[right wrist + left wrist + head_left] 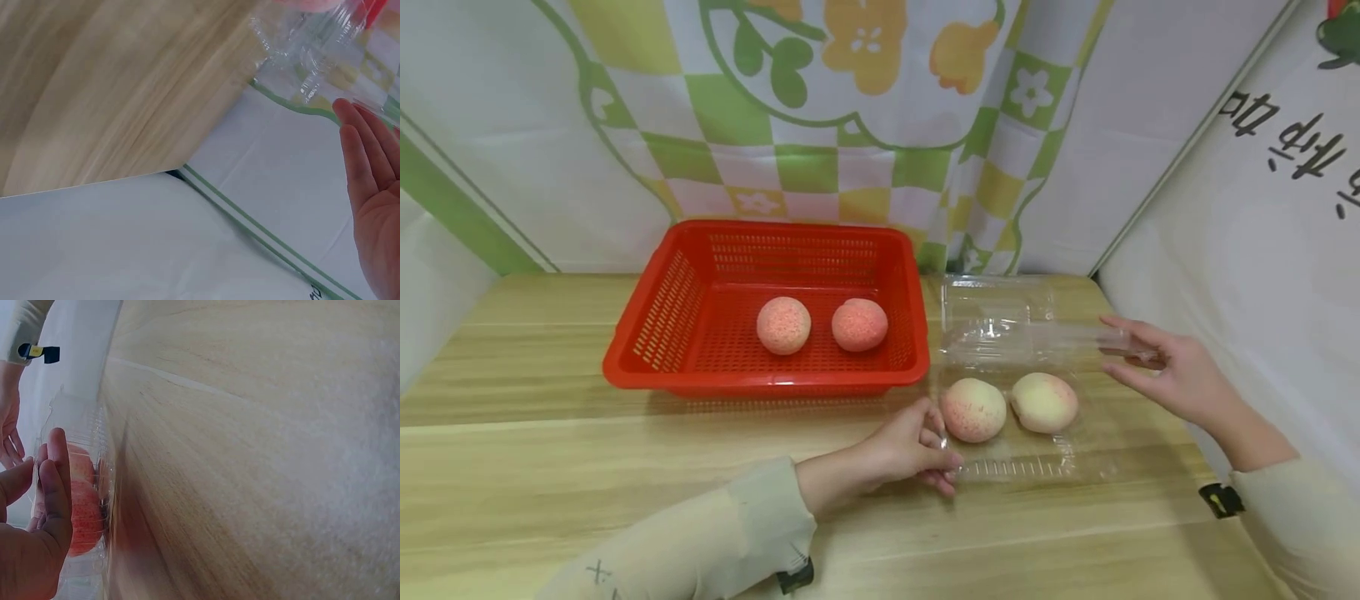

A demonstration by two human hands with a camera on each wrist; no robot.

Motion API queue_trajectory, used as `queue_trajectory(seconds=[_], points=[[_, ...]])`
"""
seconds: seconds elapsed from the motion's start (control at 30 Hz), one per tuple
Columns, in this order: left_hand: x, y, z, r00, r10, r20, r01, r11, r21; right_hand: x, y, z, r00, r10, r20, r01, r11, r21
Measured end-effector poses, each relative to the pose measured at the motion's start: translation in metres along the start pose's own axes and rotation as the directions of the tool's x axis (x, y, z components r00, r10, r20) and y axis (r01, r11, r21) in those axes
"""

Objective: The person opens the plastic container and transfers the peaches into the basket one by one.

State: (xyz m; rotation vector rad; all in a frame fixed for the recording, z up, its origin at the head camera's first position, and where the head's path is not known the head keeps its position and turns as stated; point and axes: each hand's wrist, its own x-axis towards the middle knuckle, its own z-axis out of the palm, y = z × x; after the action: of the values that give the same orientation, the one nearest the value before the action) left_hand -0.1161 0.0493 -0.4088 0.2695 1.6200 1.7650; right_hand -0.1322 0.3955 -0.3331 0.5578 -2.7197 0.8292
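Note:
Two pale, pink-flushed peaches lie side by side in a clear plastic clamshell box at the right of the table. My left hand pinches the box's near left corner between thumb and fingers. At the far right, my right hand holds the edge of a raised clear flap, probably the lid, between its thumb and fingers. Reddish peaches show through the box wall in the left wrist view. The right wrist view shows my right hand's fingers fairly straight beside the clear plastic.
Left of the box stands a red plastic basket with two pink peaches inside. Everything sits on a wooden table. A green-and-white checked cloth hangs behind, and a white sheet with black writing is at the right.

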Motion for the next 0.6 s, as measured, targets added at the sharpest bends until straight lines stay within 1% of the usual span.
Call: queue_trajectory(seconds=[0.07,0.13,0.23,0.3,0.43,0.6], points=[[0.000,-0.001,0.000,1.000,0.005,0.003,-0.005,1.000,-0.005,0.004,0.000,-0.001,0.998,0.051,0.033,-0.052,0.998,0.028],[0.000,-0.001,0.000,1.000,0.008,0.004,-0.008,1.000,-0.008,0.008,0.000,-0.002,0.996,0.075,0.056,-0.077,0.996,0.036],[0.001,-0.001,0.000,1.000,0.010,0.005,-0.010,1.000,-0.007,0.015,0.002,-0.003,0.995,0.075,0.063,-0.078,0.996,0.042],[0.000,-0.001,0.000,1.000,0.013,0.005,-0.013,1.000,-0.005,0.020,0.004,-0.004,0.995,0.073,0.063,-0.077,0.995,0.063],[0.000,-0.002,0.000,1.000,0.015,0.002,-0.015,1.000,-0.001,0.030,0.007,-0.005,0.993,0.096,0.070,-0.103,0.990,0.098],[0.000,-0.002,-0.001,1.000,0.016,0.003,-0.016,1.000,0.014,0.041,0.010,-0.007,0.978,0.179,0.103,-0.184,0.982,0.046]])
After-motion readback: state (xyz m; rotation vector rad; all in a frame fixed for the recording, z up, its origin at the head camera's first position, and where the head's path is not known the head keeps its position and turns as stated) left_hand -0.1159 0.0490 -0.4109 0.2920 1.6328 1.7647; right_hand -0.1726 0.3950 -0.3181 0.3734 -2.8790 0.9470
